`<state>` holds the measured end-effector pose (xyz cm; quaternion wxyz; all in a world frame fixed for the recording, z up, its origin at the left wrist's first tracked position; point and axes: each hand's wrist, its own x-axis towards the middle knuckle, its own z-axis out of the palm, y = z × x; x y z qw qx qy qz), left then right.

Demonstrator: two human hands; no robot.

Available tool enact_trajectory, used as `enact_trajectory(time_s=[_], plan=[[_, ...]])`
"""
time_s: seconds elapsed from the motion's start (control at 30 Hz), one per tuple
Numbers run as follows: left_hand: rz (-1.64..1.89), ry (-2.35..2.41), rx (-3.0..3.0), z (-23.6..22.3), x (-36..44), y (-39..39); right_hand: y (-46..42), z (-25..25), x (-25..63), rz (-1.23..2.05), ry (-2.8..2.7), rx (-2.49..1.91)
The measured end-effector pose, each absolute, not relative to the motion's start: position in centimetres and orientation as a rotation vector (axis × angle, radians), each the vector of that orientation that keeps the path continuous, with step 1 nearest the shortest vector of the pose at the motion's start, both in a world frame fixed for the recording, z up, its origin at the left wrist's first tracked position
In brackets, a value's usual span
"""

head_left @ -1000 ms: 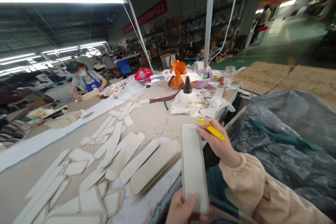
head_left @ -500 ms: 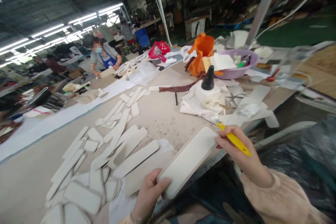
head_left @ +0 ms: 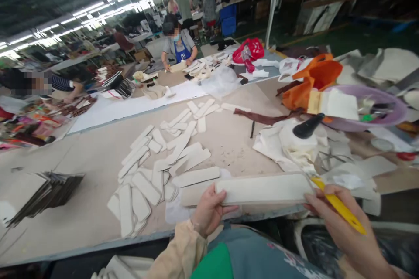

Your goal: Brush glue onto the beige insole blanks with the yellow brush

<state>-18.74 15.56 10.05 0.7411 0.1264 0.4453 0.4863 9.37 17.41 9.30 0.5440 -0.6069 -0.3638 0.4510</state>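
Note:
A long off-white flat panel [head_left: 265, 188] with rounded corners lies level across the front edge of the table. My left hand [head_left: 209, 209] pinches its left end, thumb on top. In my right hand [head_left: 343, 211] is a slim yellow-handled tool [head_left: 342, 207]; its far end is too blurred to name. Fingers of that same hand touch the panel's right end. Just beyond the panel lie a similar piece [head_left: 196, 177] and a beige sheet [head_left: 193, 196], partly covered by the panel and my left hand.
Loose white pieces [head_left: 140, 185] are heaped left of centre. A stack of dark-edged sheets [head_left: 36, 192] lies far left. To the right are a black-nozzled white container [head_left: 296, 137], scissors, an orange bag [head_left: 312, 76] and a purple basin [head_left: 397, 113]. A co-worker [head_left: 180, 45] works across the table.
My view has swung, so the table's things appear shifted right. The panel has turned from slanting to nearly level, with both hands still on it and the yellow-handled tool still in my right hand.

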Motion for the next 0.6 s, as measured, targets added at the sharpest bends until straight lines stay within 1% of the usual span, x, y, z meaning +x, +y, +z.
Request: enact_trajectory(time_s=[0.2, 0.4, 0.6], plan=[[1.137, 1.069, 0.38, 11.4, -21.5, 16.2, 20.2, 10.9, 7.6, 1.107, -1.006, -1.484], [1.111, 1.201, 0.344, 11.3, -24.6, 15.6, 21.2, 12.3, 4.8, 1.14, -1.283, -1.422], [1.263, 1.202, 0.309, 12.2, -24.1, 13.5, 20.7, 12.0, 4.8, 1.14, -1.369, -1.439]])
